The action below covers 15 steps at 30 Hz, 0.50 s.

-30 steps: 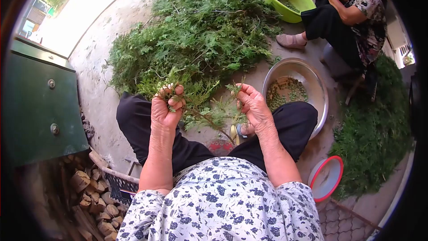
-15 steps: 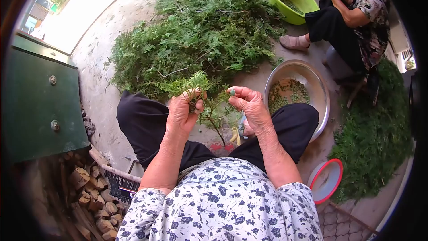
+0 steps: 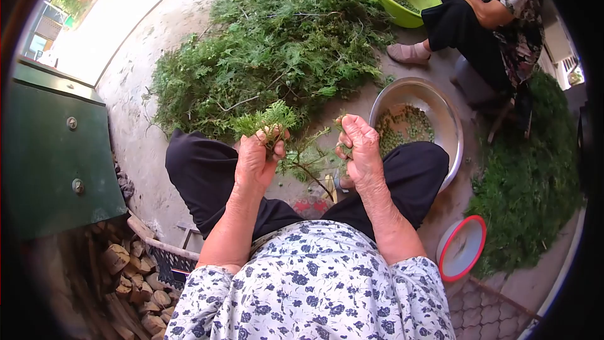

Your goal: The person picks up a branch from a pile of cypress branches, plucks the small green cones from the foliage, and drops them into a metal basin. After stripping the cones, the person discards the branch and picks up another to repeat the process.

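My left hand is closed around a leafy evergreen branch. Its flat green sprays stick out above the fingers, and a thin brown stem runs down between my knees. Just to the right, my right hand is raised with its fingers curled in. A small greenish cone shows at its fingertips, and a bit of green peeks out from the curled lower fingers. Beside my right knee stands a wide steel bowl with many small green cones in it.
A large heap of cut evergreen branches lies ahead, with another pile at right. Another person sits near a lime-green basin. A red-rimmed bowl, green metal cabinet and chopped firewood are nearby.
My right hand has moved slightly right, away from the branch, and its fingers have curled in and turned upward. My left hand keeps its grip on the branch. The view has shifted a little.
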Each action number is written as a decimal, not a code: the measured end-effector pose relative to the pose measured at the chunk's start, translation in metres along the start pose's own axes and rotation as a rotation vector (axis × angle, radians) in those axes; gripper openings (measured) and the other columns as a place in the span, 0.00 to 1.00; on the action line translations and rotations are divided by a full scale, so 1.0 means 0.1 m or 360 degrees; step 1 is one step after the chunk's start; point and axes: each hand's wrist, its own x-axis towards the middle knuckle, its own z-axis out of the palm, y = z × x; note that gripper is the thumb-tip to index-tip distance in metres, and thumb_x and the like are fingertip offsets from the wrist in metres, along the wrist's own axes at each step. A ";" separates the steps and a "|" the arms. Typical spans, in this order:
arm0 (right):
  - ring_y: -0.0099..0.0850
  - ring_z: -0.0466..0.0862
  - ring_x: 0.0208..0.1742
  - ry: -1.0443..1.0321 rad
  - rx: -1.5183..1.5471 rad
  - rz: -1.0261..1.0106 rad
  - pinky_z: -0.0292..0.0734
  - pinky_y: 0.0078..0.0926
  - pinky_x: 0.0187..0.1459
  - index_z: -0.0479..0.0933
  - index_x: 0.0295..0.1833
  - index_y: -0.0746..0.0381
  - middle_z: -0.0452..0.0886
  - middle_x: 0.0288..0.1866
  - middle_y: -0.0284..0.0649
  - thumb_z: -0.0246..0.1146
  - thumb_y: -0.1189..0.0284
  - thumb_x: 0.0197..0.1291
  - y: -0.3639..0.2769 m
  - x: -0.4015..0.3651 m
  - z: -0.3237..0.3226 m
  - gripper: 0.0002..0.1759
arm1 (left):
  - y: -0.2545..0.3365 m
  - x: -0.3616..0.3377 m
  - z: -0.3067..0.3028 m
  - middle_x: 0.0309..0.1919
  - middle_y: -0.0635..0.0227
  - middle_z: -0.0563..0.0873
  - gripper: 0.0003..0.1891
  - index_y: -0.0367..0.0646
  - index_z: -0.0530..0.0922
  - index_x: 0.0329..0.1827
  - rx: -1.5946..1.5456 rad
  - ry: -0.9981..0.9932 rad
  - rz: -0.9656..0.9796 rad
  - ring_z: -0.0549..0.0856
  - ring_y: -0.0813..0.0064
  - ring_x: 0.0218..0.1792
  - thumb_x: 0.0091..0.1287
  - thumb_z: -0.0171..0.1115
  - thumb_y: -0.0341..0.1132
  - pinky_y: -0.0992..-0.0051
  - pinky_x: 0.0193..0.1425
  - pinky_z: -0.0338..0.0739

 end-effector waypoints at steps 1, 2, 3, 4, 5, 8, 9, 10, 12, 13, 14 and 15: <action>0.13 0.63 0.22 0.0008 0.0005 0.0000 0.60 0.15 0.21 0.75 0.37 0.57 0.71 0.29 0.21 0.62 0.63 0.61 -0.01 0.00 -0.01 0.09 | 0.00 0.02 0.00 0.28 0.58 0.82 0.07 0.36 0.77 0.38 0.0013 -0.0038 0.0014 0.76 0.76 0.21 0.64 0.55 0.31 0.79 0.22 0.68; 0.13 0.62 0.22 0.0061 0.0002 -0.0009 0.59 0.15 0.21 0.75 0.37 0.56 0.71 0.29 0.21 0.62 0.63 0.61 -0.02 0.00 -0.02 0.09 | 0.00 0.02 0.01 0.29 0.58 0.82 0.06 0.37 0.76 0.37 -0.0037 -0.0032 0.0023 0.75 0.78 0.20 0.63 0.56 0.31 0.79 0.23 0.67; 0.13 0.61 0.22 0.0116 0.0000 -0.0017 0.59 0.15 0.20 0.75 0.38 0.56 0.71 0.29 0.21 0.62 0.62 0.61 -0.03 0.00 -0.04 0.09 | 0.01 0.03 0.01 0.29 0.58 0.82 0.06 0.37 0.76 0.37 -0.0031 -0.0031 0.0015 0.75 0.78 0.20 0.63 0.56 0.31 0.79 0.23 0.67; 0.14 0.67 0.21 0.0129 0.0011 -0.0031 0.61 0.15 0.19 0.76 0.42 0.58 0.75 0.32 0.24 0.61 0.62 0.61 -0.03 0.02 -0.09 0.11 | 0.03 0.05 0.00 0.30 0.58 0.82 0.05 0.38 0.76 0.36 -0.0121 -0.0047 -0.0046 0.74 0.78 0.20 0.62 0.57 0.31 0.80 0.23 0.66; 0.14 0.67 0.21 0.0135 0.0016 -0.0028 0.61 0.15 0.19 0.76 0.42 0.58 0.75 0.32 0.24 0.61 0.62 0.61 -0.08 0.02 -0.13 0.11 | 0.05 0.07 0.01 0.31 0.59 0.81 0.05 0.39 0.76 0.35 -0.0211 -0.0061 -0.0105 0.73 0.79 0.19 0.62 0.57 0.30 0.80 0.24 0.66; 0.23 0.82 0.25 0.0321 -0.0304 -0.0392 0.71 0.13 0.20 0.76 0.50 0.65 0.81 0.38 0.37 0.59 0.68 0.63 -0.24 0.09 -0.27 0.14 | 0.15 0.11 -0.01 0.32 0.59 0.80 0.03 0.40 0.75 0.34 -0.0462 -0.0057 -0.0163 0.71 0.79 0.17 0.60 0.55 0.28 0.80 0.23 0.66; 0.22 0.82 0.26 0.0419 -0.0403 -0.0528 0.71 0.12 0.20 0.77 0.48 0.67 0.81 0.38 0.37 0.59 0.71 0.62 -0.31 0.12 -0.39 0.12 | 0.18 0.15 -0.06 0.32 0.59 0.80 0.02 0.40 0.75 0.33 -0.0613 -0.0161 -0.0178 0.71 0.78 0.18 0.60 0.56 0.28 0.79 0.25 0.66; 0.21 0.81 0.27 0.0508 -0.0549 -0.0635 0.72 0.12 0.22 0.78 0.46 0.67 0.81 0.38 0.37 0.59 0.74 0.61 -0.38 0.14 -0.52 0.10 | 0.23 0.18 -0.10 0.31 0.58 0.79 0.02 0.40 0.75 0.33 -0.0657 -0.0132 -0.0191 0.72 0.78 0.17 0.60 0.55 0.28 0.79 0.25 0.67; 0.23 0.82 0.30 0.0751 -0.1022 -0.0729 0.76 0.17 0.30 0.78 0.46 0.67 0.81 0.36 0.38 0.59 0.79 0.57 -0.59 0.10 -0.81 0.11 | 0.28 0.21 -0.16 0.31 0.58 0.79 0.03 0.39 0.75 0.35 -0.0696 -0.0113 -0.0145 0.72 0.78 0.17 0.60 0.54 0.28 0.79 0.24 0.67; 0.31 0.82 0.36 0.0860 -0.1705 -0.1133 0.76 0.24 0.37 0.78 0.46 0.66 0.82 0.35 0.40 0.60 0.79 0.54 -0.61 0.13 -1.07 0.12 | 0.31 0.22 -0.17 0.31 0.58 0.79 0.04 0.38 0.75 0.36 -0.0738 -0.0087 -0.0108 0.72 0.78 0.17 0.60 0.54 0.28 0.79 0.24 0.68; 0.34 0.82 0.39 0.1038 -0.2147 -0.1413 0.75 0.26 0.40 0.78 0.45 0.66 0.81 0.36 0.43 0.60 0.78 0.54 -0.67 0.13 -1.17 0.12 | 0.35 0.22 -0.18 0.32 0.58 0.79 0.07 0.36 0.74 0.40 -0.0720 -0.0147 -0.0109 0.72 0.80 0.17 0.61 0.53 0.27 0.79 0.23 0.68; 0.36 0.81 0.41 0.1216 -0.2593 -0.1692 0.75 0.27 0.43 0.78 0.45 0.65 0.81 0.36 0.45 0.60 0.78 0.54 -0.72 0.11 -1.19 0.12 | 0.37 0.23 -0.18 0.32 0.58 0.79 0.07 0.36 0.74 0.40 -0.0717 -0.0149 -0.0113 0.72 0.80 0.17 0.61 0.53 0.27 0.79 0.23 0.68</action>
